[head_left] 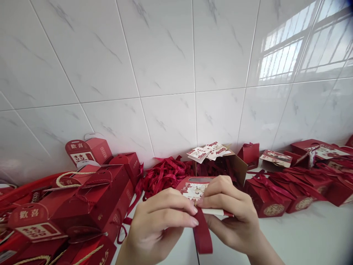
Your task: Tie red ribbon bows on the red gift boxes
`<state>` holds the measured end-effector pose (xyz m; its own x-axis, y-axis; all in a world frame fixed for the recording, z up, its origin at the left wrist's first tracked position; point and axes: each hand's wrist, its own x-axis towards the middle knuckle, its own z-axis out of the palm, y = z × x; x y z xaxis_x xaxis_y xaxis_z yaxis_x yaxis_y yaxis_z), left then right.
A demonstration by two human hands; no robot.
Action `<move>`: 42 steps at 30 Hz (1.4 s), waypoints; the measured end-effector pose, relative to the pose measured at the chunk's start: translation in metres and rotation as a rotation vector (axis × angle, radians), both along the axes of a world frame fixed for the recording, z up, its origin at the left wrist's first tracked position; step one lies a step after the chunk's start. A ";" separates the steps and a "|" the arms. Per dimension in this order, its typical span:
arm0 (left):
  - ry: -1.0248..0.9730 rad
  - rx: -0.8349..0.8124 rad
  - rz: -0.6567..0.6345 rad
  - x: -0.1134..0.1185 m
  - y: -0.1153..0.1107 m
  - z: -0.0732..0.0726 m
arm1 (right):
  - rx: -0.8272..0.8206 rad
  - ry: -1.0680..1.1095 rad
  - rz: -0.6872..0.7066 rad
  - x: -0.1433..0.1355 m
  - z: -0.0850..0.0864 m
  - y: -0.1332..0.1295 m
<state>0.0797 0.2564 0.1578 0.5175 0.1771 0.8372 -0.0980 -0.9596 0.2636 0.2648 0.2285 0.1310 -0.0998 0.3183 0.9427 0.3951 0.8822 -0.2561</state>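
Between my hands is a small red gift box point(193, 189) with a white printed front and a clear window near its top. From its near edge hangs a wide dark-red strap point(203, 235), doubled into a loop. My left hand point(160, 221) is closed, its fingertips pinching the strap near a small gold-coloured spot. My right hand point(230, 215) grips the box from the right, thumb below and fingers on top, fingertips close to the same spot. My palms and the box's underside are hidden.
At the left stand stacked red gift boxes point(82, 198) with rope handles. Behind my hands lie a heap of red ribbons point(168, 175) and an open carton point(238, 163) topped with printed cards point(211, 150). Bow-tied red boxes point(268, 198) line the right. A tiled wall point(165, 55) rises behind.
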 end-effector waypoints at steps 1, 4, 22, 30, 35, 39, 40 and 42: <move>0.000 -0.011 -0.008 0.000 0.000 0.000 | 0.006 -0.002 0.007 0.000 0.000 0.000; 0.006 -0.045 -0.007 0.002 -0.002 0.001 | 0.033 -0.013 0.017 0.000 0.002 -0.002; -0.026 -0.022 0.093 0.003 0.006 -0.012 | -0.165 0.114 0.058 -0.001 -0.001 -0.003; 0.099 0.099 0.366 0.005 0.012 -0.017 | -0.745 0.165 0.197 0.002 0.005 -0.002; 0.175 -0.012 0.444 0.005 0.013 -0.019 | -0.748 0.167 0.087 0.000 0.005 -0.001; 0.166 -0.156 0.434 0.009 0.009 -0.019 | -0.683 0.154 0.078 -0.003 0.003 0.000; 0.157 -0.191 0.423 0.011 0.008 -0.018 | -0.655 0.151 0.070 -0.004 0.001 0.000; 0.133 -0.252 0.385 0.013 0.006 -0.017 | -0.594 0.148 0.049 -0.004 -0.001 0.001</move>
